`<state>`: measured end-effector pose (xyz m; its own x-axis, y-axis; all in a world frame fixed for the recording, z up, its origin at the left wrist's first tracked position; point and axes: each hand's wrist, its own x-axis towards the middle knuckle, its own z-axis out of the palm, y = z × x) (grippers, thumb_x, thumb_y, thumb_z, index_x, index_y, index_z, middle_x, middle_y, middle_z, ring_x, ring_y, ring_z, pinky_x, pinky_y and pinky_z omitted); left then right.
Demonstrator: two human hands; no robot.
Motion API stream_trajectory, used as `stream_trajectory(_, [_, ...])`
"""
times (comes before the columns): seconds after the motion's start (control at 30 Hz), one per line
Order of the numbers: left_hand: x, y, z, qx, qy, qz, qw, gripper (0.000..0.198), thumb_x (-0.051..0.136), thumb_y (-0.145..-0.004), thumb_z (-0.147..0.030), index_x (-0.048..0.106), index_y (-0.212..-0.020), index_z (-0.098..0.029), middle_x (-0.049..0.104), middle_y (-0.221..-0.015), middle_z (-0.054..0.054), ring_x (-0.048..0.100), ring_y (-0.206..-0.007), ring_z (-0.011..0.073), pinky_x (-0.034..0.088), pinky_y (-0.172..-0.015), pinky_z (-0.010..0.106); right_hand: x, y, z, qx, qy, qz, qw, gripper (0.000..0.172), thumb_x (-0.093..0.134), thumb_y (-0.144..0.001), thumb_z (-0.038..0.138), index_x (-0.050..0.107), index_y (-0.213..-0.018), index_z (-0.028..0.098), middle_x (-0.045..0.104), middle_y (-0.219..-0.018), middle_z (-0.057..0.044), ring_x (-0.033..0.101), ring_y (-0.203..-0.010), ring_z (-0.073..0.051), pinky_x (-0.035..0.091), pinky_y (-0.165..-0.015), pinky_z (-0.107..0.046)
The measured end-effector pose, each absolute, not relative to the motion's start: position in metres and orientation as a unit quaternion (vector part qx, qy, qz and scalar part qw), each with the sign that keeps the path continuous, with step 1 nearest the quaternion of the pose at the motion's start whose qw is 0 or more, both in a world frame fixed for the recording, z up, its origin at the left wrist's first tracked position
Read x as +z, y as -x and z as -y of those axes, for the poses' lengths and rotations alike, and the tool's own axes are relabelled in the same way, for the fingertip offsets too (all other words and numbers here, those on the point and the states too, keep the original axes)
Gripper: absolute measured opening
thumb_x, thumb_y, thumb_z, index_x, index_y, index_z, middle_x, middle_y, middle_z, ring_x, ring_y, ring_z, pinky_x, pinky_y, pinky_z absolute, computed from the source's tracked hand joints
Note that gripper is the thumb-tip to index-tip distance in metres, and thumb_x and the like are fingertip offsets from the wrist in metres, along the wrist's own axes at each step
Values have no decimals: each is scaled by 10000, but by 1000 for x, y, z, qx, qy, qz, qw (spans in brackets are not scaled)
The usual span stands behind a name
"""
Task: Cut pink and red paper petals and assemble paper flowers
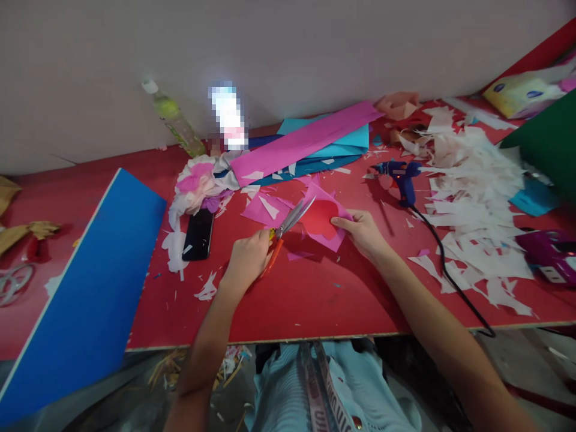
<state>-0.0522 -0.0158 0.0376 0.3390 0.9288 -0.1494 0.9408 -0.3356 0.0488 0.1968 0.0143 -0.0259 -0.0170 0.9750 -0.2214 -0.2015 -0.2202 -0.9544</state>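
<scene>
My left hand [249, 259] is closed round the orange and yellow handles of a pair of scissors [290, 221]. The scissor blades are parted and point up and right, at the left edge of the pink paper [333, 241]. My right hand [360, 233] pinches that paper at its right side, thumb on top. A red paper shape [320, 219] with a rounded outline lies on the pink paper, under my right thumb. More pink paper scraps [269, 209] lie just behind the scissors on the red table [297, 306].
A blue board [94, 282] leans at the left. A phone [198, 234] lies near crumpled paper [198, 180]; a bottle [177, 123] and a lit screen [228, 117] stand behind. To the right are a blue glue gun [402, 177] with its cord and white paper scraps [477, 174].
</scene>
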Motion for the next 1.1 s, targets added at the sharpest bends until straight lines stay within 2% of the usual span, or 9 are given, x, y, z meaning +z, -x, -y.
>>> stream_trajectory(0.33, [35, 52, 15, -39, -820, -570, 48, 377, 355, -903, -307, 447, -1208, -105, 646, -1006, 129, 634, -921, 248, 461, -713, 321, -37, -201, -15, 557, 514, 455, 468, 199, 741, -639, 363, 681, -691, 181, 619, -582, 16, 551, -516, -125, 435, -523, -256])
stream_trajectory(0.87, [36, 51, 15, -44, -817, -572, 63, 354, 389, -887, -256, 450, -1212, -130, 646, -1028, 120, 639, -915, 235, 463, -722, 311, -33, -198, -14, 575, 504, 459, 451, 209, 746, -629, 363, 679, -675, 171, 636, -600, 11, 543, -502, -115, 415, -496, -236])
stream_trajectory(1.1, [36, 51, 14, -41, -814, -575, 66, 313, 372, -900, -277, 498, -1150, -138, 659, -992, 116, 647, -885, 234, 454, -698, 300, -35, -200, -14, 577, 504, 463, 445, 214, 738, -640, 375, 683, -702, 177, 635, -599, 7, 552, -502, -127, 430, -492, -249])
